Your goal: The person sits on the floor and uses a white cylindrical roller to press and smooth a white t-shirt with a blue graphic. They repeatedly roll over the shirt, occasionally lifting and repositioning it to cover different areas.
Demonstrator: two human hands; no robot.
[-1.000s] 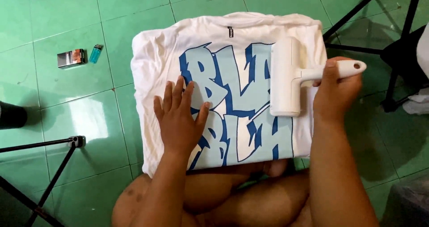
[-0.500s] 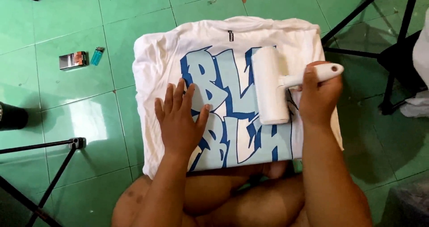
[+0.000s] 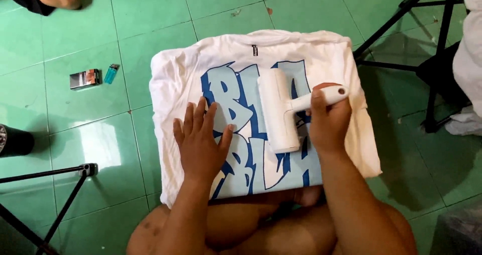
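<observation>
One folded white T-shirt (image 3: 321, 54) with blue block lettering fills the frame's centre on green tiles. Left hand (image 3: 201, 142) lies flat, fingers spread; right hand (image 3: 329, 122) clamps one white lint roller (image 3: 278, 109). Upper left: one lighter (image 3: 111, 74), perhaps one cigarette pack (image 3: 84, 79).

Soft matt cloth shirt (image 3: 321, 59); smooth plastic roller (image 3: 278, 109); glossy floor tiles (image 3: 100, 149).

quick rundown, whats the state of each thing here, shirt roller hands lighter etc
white t-shirt: folded, flat on the green tile floor, blue print facing up
lint roller: lying across the print, handle gripped
right hand: closed around the roller handle
left hand: flat, fingers spread, pressing the shirt
lighter: lying on the floor, untouched
small box: lying flat beside the lighter
black stand: upright, legs spread
</observation>
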